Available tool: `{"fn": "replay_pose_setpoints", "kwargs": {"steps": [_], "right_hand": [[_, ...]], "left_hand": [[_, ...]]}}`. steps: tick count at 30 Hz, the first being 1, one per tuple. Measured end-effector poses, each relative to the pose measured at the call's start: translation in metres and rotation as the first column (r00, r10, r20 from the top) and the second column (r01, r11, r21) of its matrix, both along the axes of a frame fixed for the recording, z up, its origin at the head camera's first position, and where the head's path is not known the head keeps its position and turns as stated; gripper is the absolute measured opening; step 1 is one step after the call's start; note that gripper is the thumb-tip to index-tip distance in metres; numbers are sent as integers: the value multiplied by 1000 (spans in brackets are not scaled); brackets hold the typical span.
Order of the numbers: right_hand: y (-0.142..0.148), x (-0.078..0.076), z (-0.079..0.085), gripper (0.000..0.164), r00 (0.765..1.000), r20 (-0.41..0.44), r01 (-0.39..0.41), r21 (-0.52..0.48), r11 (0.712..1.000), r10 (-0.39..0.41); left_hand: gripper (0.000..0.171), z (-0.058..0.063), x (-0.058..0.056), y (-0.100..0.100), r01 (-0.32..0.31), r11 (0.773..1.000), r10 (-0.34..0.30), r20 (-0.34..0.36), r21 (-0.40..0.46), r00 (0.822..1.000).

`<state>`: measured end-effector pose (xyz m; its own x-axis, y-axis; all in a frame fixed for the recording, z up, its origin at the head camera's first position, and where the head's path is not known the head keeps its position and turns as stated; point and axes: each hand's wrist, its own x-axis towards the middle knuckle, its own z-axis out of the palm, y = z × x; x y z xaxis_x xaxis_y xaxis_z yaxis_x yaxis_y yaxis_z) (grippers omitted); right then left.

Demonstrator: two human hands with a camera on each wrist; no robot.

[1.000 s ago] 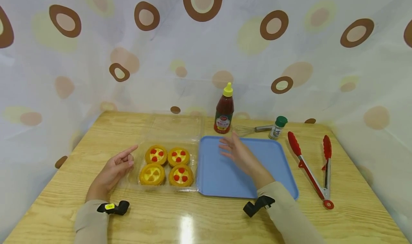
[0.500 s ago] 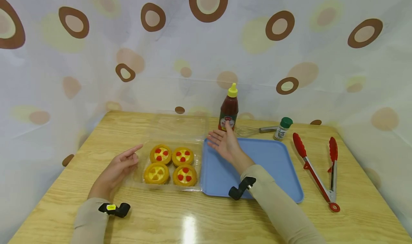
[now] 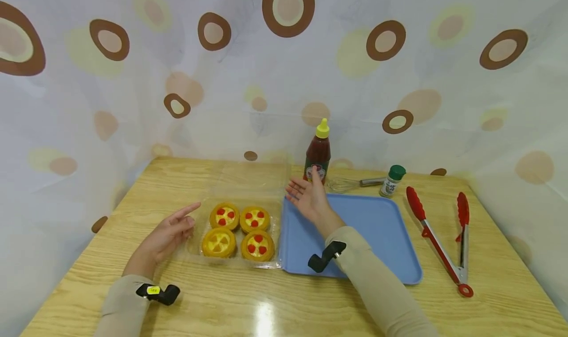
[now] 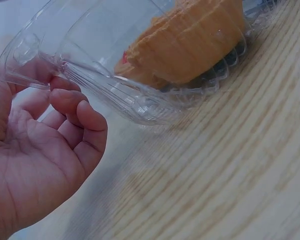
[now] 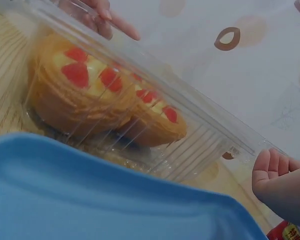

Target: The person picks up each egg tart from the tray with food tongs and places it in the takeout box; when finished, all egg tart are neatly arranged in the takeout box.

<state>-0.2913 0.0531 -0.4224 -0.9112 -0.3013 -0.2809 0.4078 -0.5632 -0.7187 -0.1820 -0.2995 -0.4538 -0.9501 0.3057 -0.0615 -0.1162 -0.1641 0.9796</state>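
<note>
Several fruit tarts (image 3: 257, 245) sit in a clear plastic clamshell box (image 3: 280, 250) on the table; most carry red pieces, one has yellow wedges. Its transparent lid (image 3: 250, 176) lies folded back behind it. At the left rim, my left hand (image 3: 170, 232) points its index finger over the edge; the left wrist view has the rim between thumb side and curled fingers (image 4: 92, 117). My right hand (image 3: 310, 199) reaches over the tray's back left corner, thumb up, holding nothing. Its fingertips are right at the box's back right corner, also in the right wrist view.
A blue tray (image 3: 368, 228) stands against the box's right side. Behind it are a red sauce bottle (image 3: 318, 154) with a yellow cap, a whisk (image 3: 348, 184) and a green-capped shaker (image 3: 392, 181). Red-tipped tongs (image 3: 443, 243) lie spread at the right. A patterned cloth (image 3: 284, 80) hangs behind.
My right hand has moved left from over the blue tray to the box's back right corner, its fingers now pointing left. My left hand stays at the left rim. The head view has shifted slightly.
</note>
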Motion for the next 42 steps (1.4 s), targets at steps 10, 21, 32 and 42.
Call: {"fn": "replay_pose_setpoints", "kwargs": {"steps": [10,21,32,42], "right_hand": [[-2,6,19,67,987,-160,38,45,998,-30],[9,44,35,62,922,-369,-47,200,979,119],[26,96,4,74,815,-434,-57,599,799,384],[38,122,-10,37,725,-384,-68,785,615,571]], "left_hand": [[45,0,0,2,-23,1000,23,8,-11,1000],[45,4,3,4,-55,997,56,25,-51,998],[72,32,33,-10,22,904,-8,34,-428,999],[64,36,55,-11,167,876,-177,20,-452,984]]}}
